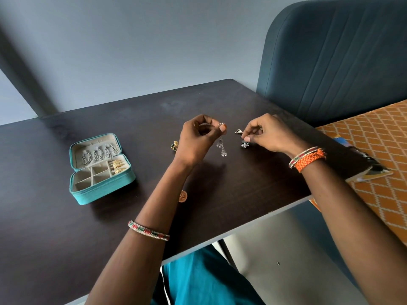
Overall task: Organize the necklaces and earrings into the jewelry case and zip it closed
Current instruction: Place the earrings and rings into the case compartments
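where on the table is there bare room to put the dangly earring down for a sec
Bare wood lies between the jewelry case and the left forearm, and along the table's near left edge. The far strip behind both hands is bare too. It is crowded around the left hand and right hand: small earrings lie there, and a gold stud sits by the forearm.

This looks like a room in a home, likely a bedroom or sitting corner. A small dark wood counter [110,227] stands against a plain grey-blue wall [132,40]. Beside it rises a padded teal headboard or seat back [330,51] with stitched channels, and below that lies an orange lattice-patterned cover [378,137], like bedding.
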A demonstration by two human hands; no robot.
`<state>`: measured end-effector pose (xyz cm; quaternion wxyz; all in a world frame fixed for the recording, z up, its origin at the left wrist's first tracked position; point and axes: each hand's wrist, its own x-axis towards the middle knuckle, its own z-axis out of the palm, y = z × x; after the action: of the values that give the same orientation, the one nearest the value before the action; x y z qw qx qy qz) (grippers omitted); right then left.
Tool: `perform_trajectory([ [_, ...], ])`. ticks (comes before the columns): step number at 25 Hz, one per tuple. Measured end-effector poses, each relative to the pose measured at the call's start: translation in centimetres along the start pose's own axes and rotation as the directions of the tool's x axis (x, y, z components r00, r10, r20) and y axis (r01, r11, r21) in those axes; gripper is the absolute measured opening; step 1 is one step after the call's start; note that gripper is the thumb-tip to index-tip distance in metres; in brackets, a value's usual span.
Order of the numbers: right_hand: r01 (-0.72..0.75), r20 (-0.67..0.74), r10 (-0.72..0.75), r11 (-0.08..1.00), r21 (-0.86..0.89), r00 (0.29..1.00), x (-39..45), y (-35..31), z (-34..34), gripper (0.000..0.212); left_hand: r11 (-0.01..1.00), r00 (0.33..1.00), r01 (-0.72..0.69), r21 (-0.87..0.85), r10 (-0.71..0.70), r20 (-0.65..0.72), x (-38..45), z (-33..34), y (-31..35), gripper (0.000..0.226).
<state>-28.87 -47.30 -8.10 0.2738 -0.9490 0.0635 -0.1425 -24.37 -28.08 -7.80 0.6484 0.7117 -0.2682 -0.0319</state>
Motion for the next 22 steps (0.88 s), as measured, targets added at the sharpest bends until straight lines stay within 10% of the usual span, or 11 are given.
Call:
perform_trajectory([
  [8,0.057,-0.116,-0.001,0.874,0.483,0.993,-1.0,-0.8,-0.8,0.009,1.000,1.000,-0.016,-0.009,0.017,0.003,-0.1,0.1,0.2,0.012],
  [22,0.021,-0.053,0.151,0.208,0.978,0.987,-2.2,-4.6,1.8,0.024,0.983,0.999,-0.035,-0.182,0.033,-0.012,-0.6,-0.2,1.6,0.009],
])
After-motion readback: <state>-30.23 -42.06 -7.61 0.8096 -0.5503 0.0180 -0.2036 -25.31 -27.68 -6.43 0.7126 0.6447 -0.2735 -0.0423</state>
